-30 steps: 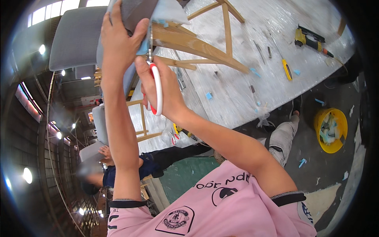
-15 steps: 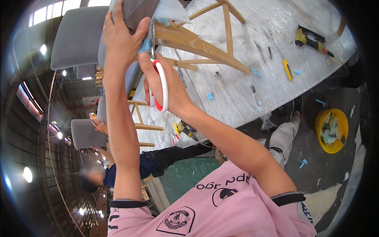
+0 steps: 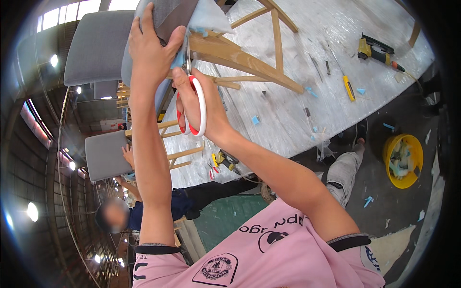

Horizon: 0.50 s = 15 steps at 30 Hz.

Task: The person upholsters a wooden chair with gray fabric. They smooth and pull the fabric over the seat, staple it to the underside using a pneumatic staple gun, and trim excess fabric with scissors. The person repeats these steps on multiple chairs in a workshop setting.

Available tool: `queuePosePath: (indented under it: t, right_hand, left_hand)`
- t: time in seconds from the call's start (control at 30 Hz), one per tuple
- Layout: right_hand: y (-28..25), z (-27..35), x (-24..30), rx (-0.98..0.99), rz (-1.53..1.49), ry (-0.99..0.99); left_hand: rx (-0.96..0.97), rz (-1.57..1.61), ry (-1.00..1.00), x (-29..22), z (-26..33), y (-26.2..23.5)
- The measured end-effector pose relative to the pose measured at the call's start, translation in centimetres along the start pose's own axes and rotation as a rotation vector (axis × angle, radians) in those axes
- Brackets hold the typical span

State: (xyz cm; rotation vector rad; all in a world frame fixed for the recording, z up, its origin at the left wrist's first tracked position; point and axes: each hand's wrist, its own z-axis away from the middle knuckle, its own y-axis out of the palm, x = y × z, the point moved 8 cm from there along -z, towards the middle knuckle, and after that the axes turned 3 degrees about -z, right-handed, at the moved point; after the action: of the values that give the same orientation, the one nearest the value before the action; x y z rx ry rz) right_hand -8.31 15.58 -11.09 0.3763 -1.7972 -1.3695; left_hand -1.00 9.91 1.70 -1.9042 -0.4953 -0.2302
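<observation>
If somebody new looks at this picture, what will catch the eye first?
First, the red-and-white scissors at upper centre, gripped by the right hand and cutting at blue foam on a wooden chair frame. The left hand presses grey fabric just above. At far right, a yellow bucket stands on the dark floor.

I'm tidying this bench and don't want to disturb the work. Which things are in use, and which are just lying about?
In use:
left hand pressing grey fabric
right hand working red-handled scissors
wooden chair frame

Lying about:
yellow power tool
yellow knife
blue foam scraps
yellow bucket
</observation>
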Motion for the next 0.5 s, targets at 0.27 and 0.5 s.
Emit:
queuePosePath:
  t: [0.27,0.5]
  right_hand:
    - [-5.8,3.7,-3.2,-0.01,0.085,0.087]
    - [-8.5,6.7,-5.7,0.089,0.193,0.223]
  left_hand:
    - [0.119,-0.322,0.438,-7.6,-0.9,-1.9]
    - [0.358,-0.681,0.509,-8.0,-1.4,0.7]
